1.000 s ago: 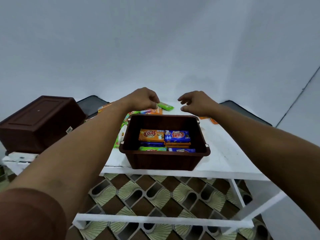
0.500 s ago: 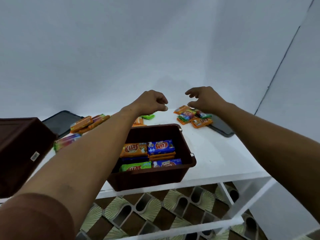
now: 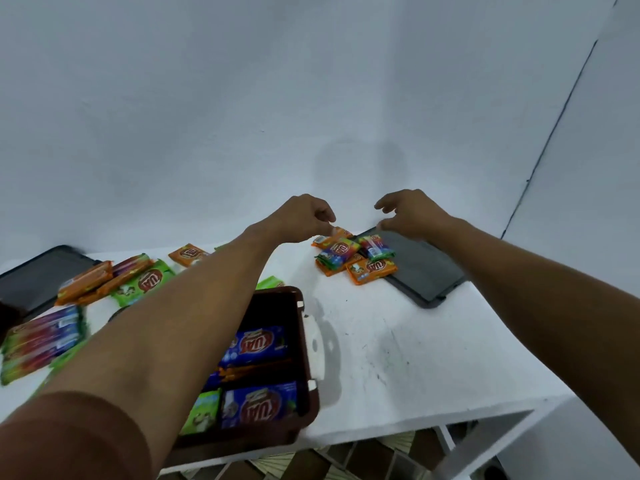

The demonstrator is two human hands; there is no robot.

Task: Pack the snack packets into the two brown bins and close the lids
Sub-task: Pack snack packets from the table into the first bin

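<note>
Snack packets (image 3: 353, 259) piled, left hand (image 3: 304, 218) pinching one, right hand (image 3: 412, 213) spread, empty

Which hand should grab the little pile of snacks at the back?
Probably the left hand: its fingertips sit at the small pile of orange and multicoloured snack packets. The right hand hovers open over the dark grey flat lid, beside the pile.

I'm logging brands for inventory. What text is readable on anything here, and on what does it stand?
"KUAT": blue packet in the brown bin.
"KUAT": second blue packet, nearer in the bin.
"KUAT": green packet on the table.
Small orange packets: logo blurred, unreadable.
Fine print: too small.
</note>
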